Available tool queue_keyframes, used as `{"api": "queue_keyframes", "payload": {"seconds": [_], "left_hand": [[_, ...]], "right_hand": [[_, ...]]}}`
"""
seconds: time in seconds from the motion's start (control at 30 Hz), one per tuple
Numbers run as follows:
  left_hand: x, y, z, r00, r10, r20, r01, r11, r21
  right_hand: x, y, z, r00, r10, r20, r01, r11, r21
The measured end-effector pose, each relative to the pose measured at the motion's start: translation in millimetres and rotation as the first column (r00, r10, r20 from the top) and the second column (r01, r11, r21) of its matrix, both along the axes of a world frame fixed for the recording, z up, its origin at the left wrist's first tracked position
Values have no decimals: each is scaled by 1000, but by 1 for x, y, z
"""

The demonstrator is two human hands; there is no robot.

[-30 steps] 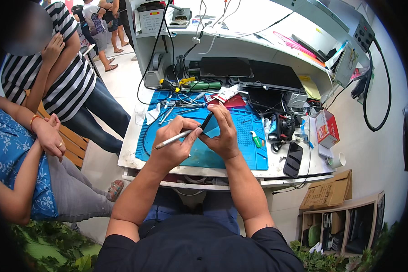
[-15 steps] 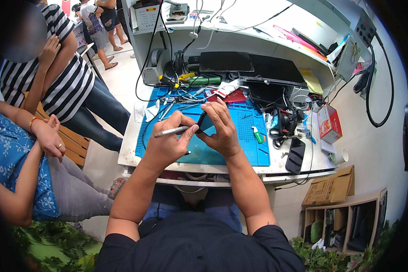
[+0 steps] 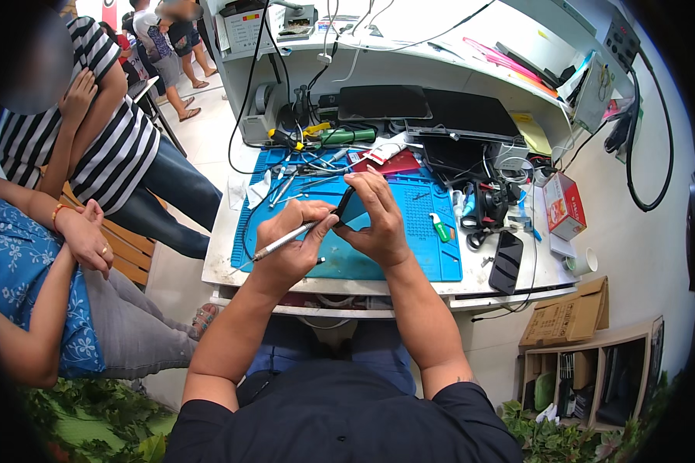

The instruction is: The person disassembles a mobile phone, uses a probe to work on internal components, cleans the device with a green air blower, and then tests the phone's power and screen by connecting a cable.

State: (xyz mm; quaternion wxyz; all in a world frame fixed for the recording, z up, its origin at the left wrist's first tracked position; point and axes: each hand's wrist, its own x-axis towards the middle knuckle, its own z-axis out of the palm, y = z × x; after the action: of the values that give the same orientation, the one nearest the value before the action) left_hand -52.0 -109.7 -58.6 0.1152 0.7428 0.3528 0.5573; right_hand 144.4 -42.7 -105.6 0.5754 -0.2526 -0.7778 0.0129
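Observation:
My left hand [image 3: 289,243] is closed on a slim silver pen-shaped tool [image 3: 279,243], its inner end against the side of a dark phone [image 3: 346,201]. My right hand [image 3: 374,220] grips that phone on edge, fingers over its top and thumb below; much of it is hidden by my fingers. Both hands are above a blue silicone work mat [image 3: 425,262] strewn at the back with small tools [image 3: 283,187] and cables. A green-and-white small tool [image 3: 440,228] lies right of my hands, and a black phone [image 3: 506,262] lies on the desk beside the mat.
Two people [image 3: 116,170] [image 3: 42,278] stand close at my left, more [image 3: 174,54] farther back. The white desk [image 3: 216,274] holds dark screens [image 3: 463,116], cables, a red box [image 3: 564,205] and a cup [image 3: 583,262]. Cardboard [image 3: 560,312] and a shelf unit [image 3: 594,370] are at lower right.
Both my hands have shifted slightly to the left with the phone and tool. The tool's angle in my left hand has wavered a little. The grips look the same.

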Motion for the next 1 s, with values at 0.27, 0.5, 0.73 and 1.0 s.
{"api": "queue_keyframes", "payload": {"seconds": [0.27, 0.5, 0.73, 1.0], "left_hand": [[2, 1, -4, 999, 30, -30, -28, 997, 73], [3, -2, -1, 999, 29, -16, -28, 996, 82], [2, -2, 2, 998, 49, -42, -46, 995, 83], [-1, -6, 6, 999, 30, -30, -30, 1000, 5]], "right_hand": [[-1, 1, -2, 1000, -4, -12, 4, 1000, 11], [-1, -1, 0, 1000, 1, -24, 0, 1000, 17], [-1, -1, 0, 1000, -6, 13, 6, 999, 38], [-2, -2, -1, 1000, 7, -2, -6, 1000, 18]]}}
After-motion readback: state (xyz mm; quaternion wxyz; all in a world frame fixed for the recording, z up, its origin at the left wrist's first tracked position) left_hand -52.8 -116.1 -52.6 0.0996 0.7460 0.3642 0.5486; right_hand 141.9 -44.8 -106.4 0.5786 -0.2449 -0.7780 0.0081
